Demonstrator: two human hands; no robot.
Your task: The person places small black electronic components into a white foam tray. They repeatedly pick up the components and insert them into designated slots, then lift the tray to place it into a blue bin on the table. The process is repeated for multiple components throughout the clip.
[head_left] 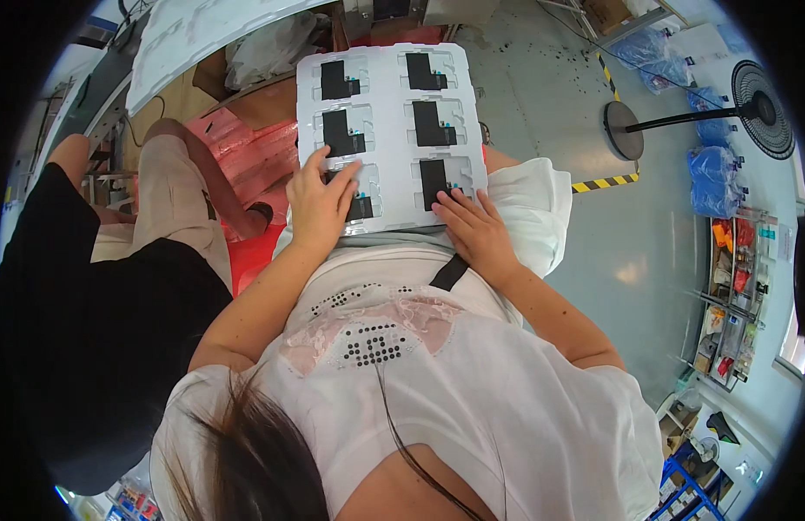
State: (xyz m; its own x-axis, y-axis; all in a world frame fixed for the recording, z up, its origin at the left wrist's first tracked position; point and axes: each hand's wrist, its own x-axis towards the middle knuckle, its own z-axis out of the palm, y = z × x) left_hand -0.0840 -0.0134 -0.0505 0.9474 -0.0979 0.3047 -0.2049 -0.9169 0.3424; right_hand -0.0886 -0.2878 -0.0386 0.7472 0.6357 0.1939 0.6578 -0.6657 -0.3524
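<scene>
A white plastic tray (390, 130) with moulded pockets rests on my lap. In its pockets lie several flat black L-shaped pieces, which look like battery packs, with small connector tabs. My left hand (319, 207) is on the tray's left side, thumb and fingers apart; it partly covers the near-left black piece (361, 209), and a fingertip is by the middle-left black piece (336, 135). Over the near-right black piece (433, 180) lies my right hand (477, 231), its fingers stretched out and covering the lower part of that piece.
Close on my left sits a person in a black top (98, 339). Red sheeting (255, 139) and a white tabletop (211, 39) are beyond. To the right stand a black fan (758, 108), large blue bottles (713, 181) and a stocked shelf (732, 295).
</scene>
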